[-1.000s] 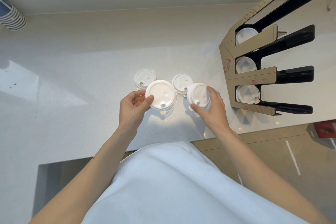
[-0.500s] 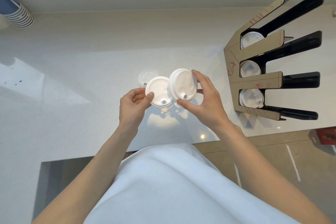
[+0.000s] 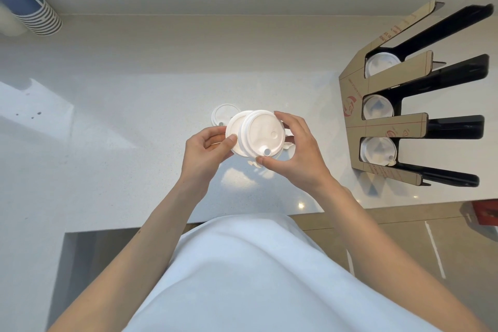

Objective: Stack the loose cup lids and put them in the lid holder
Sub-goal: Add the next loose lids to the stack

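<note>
My right hand (image 3: 297, 153) grips a small stack of white cup lids (image 3: 262, 133) above the counter, tilted toward me. My left hand (image 3: 206, 152) pinches another white lid (image 3: 235, 129), whose right part is covered by the right hand's stack. One loose white lid (image 3: 221, 114) lies flat on the white counter (image 3: 121, 143) just behind the held ones. At the right stands the cardboard and black lid holder (image 3: 358, 127) with three slots, each holding white lids (image 3: 377, 149).
A stack of blue-striped paper cups (image 3: 35, 12) lies at the far left back. The counter's front edge runs below my hands, with a cut-out at the left (image 3: 80, 256). A red object (image 3: 485, 213) sits low at the right edge.
My right hand lifted its lids off the counter and carried them left, over the lid in my left hand. The two held sets now overlap.
</note>
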Available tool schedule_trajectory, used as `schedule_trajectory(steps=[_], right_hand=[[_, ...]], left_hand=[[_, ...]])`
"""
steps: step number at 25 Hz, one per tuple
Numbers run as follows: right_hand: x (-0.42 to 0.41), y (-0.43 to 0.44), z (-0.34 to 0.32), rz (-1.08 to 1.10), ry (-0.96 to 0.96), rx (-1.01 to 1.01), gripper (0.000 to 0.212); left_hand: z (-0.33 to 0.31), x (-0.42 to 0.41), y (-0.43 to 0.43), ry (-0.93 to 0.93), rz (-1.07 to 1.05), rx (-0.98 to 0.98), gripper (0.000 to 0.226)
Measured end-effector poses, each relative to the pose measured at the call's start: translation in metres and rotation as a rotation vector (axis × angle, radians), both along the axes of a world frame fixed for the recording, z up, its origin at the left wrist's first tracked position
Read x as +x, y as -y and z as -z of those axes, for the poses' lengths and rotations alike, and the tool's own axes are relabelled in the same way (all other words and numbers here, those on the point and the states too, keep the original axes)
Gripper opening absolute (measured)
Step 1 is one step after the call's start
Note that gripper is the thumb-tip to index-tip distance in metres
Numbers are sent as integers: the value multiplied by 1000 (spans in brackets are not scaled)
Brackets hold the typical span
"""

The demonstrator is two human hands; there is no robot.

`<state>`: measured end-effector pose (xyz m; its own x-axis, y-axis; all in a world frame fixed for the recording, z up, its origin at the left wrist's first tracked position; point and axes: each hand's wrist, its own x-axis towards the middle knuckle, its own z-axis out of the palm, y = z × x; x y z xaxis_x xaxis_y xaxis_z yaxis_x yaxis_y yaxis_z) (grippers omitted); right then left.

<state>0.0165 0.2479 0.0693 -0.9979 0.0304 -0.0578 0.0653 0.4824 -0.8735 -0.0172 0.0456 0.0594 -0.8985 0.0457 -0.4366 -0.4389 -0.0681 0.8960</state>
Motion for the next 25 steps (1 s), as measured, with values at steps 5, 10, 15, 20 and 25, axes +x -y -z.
schedule_trajectory(steps=[5,10,15,20,25], right_hand=[[1,-1,-3,26,90,-231,83],[1,-1,-3,45,99,-337,85],[0,1,-7,39,107,-389,86],[-2,2,-9,16,117,-341,87],[0,5,-10,7,102,-263,86]], left_hand=[[-5,2,-1,-8,14,7,36],[-9,4,0,-65,95,8,32],[-15,7,-3,-85,99,-21,44],[-16,5,-1,-74,62,-37,37],[-14,4,-1,-75,60,-92,45]])
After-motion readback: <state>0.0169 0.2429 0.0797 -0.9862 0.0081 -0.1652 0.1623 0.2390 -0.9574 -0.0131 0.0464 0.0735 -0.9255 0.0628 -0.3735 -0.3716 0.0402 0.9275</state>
